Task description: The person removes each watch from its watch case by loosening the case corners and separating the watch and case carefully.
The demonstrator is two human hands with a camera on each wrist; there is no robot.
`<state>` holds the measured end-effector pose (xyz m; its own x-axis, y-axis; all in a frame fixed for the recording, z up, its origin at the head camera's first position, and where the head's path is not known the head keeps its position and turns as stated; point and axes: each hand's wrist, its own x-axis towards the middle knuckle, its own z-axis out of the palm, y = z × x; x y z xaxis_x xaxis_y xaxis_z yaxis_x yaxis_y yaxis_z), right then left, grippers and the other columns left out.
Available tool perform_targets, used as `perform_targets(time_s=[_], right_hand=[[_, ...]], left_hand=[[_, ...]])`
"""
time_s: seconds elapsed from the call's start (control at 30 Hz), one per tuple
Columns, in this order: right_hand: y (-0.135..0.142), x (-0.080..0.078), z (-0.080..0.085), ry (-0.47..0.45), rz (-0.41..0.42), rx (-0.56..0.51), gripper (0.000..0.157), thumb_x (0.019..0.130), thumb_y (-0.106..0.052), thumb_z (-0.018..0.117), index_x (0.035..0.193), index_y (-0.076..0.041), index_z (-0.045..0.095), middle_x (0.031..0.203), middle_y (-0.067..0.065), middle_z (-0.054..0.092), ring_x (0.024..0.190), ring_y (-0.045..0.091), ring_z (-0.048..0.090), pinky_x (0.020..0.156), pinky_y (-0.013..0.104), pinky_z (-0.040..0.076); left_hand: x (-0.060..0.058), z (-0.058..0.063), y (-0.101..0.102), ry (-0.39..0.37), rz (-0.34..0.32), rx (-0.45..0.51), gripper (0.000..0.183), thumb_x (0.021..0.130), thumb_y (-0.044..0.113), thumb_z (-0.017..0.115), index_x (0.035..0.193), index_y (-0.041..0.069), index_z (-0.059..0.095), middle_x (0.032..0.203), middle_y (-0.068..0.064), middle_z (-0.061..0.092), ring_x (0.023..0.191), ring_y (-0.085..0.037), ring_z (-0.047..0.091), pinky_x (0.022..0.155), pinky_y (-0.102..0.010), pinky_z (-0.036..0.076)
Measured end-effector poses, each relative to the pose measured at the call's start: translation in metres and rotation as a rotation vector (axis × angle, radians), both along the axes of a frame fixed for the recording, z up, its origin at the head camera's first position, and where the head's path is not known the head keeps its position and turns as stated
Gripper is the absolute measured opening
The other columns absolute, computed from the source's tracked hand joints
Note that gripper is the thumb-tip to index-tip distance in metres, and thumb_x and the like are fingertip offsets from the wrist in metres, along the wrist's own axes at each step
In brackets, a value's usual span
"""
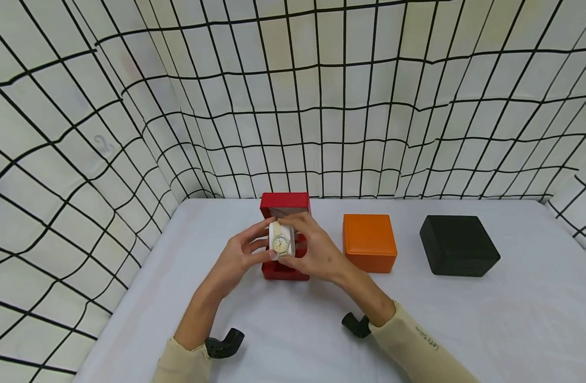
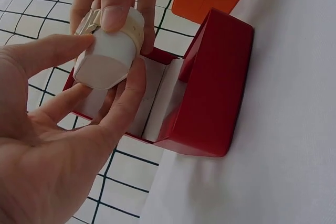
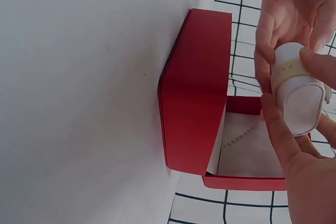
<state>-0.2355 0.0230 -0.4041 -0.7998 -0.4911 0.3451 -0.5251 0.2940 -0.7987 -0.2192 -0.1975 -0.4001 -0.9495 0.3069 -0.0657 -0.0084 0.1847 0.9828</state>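
Note:
A wristwatch [image 1: 280,244] with a cream strap and pale dial is wrapped round a white cushion [image 2: 107,56]. My left hand [image 1: 236,260] grips the cushion from the left, thumb and fingers at its sides. From the right, my right hand [image 1: 320,250] holds the same cushion, its thumb and fingers about it in the right wrist view. Below and behind them stands a red box [image 1: 285,201] with its lid raised and a pale lining inside; the hands partly hide it in the head view.
To the right sit a closed orange box [image 1: 368,236] and a closed black box [image 1: 457,244] on the white tabletop [image 1: 293,324]. White walls with a black grid [image 1: 331,106] rise behind and at the sides. Each wrist bears a black device [image 1: 224,343].

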Motion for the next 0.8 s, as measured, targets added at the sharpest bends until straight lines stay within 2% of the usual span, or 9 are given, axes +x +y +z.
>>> perform_targets(time_s=[0.17, 0.33, 0.47, 0.6, 0.8], right_hand=[[0.000, -0.001, 0.000, -0.048, -0.011, 0.002, 0.080, 0.080, -0.015, 0.091, 0.150, -0.010, 0.052, 0.137, 0.009, 0.049, 0.116, 0.025, 0.061, 0.091, 0.039, 0.064], [0.005, -0.004, 0.002, -0.104, 0.040, 0.027, 0.084, 0.081, -0.018, 0.091, 0.153, -0.012, 0.049, 0.138, 0.008, 0.045, 0.118, 0.023, 0.060, 0.092, 0.030, 0.062], [0.014, -0.008, 0.007, -0.162, 0.104, 0.020, 0.070, 0.088, -0.007, 0.076, 0.153, -0.016, 0.050, 0.140, 0.006, 0.045, 0.122, 0.022, 0.056, 0.097, 0.032, 0.060], [0.021, -0.011, 0.013, -0.182, 0.103, -0.038, 0.054, 0.093, 0.001, 0.059, 0.143, -0.017, 0.060, 0.142, 0.002, 0.052, 0.128, 0.022, 0.053, 0.103, 0.041, 0.056], [0.024, -0.011, 0.016, -0.204, 0.082, -0.123, 0.035, 0.103, -0.004, 0.056, 0.135, -0.016, 0.063, 0.137, 0.003, 0.063, 0.124, 0.023, 0.058, 0.106, 0.041, 0.056]], left_hand=[[0.000, 0.000, -0.002, -0.022, -0.035, 0.013, 0.077, 0.093, 0.013, 0.075, 0.161, 0.023, 0.040, 0.155, -0.014, 0.046, 0.135, -0.028, 0.051, 0.095, -0.023, 0.058], [0.000, -0.001, -0.002, -0.014, -0.025, 0.009, 0.076, 0.092, 0.013, 0.078, 0.159, 0.024, 0.044, 0.153, -0.011, 0.046, 0.135, -0.030, 0.050, 0.093, -0.025, 0.059], [0.000, -0.001, -0.003, -0.017, -0.023, 0.013, 0.074, 0.093, 0.014, 0.078, 0.158, 0.024, 0.045, 0.151, -0.011, 0.047, 0.132, -0.030, 0.052, 0.092, -0.024, 0.059], [-0.001, 0.000, -0.004, -0.033, -0.022, 0.023, 0.072, 0.093, 0.014, 0.078, 0.157, 0.022, 0.047, 0.147, -0.013, 0.049, 0.127, -0.027, 0.057, 0.092, -0.025, 0.059], [0.000, 0.000, -0.003, -0.054, 0.028, 0.047, 0.063, 0.093, 0.015, 0.078, 0.151, 0.011, 0.055, 0.144, -0.014, 0.059, 0.121, -0.020, 0.065, 0.094, -0.027, 0.060]])
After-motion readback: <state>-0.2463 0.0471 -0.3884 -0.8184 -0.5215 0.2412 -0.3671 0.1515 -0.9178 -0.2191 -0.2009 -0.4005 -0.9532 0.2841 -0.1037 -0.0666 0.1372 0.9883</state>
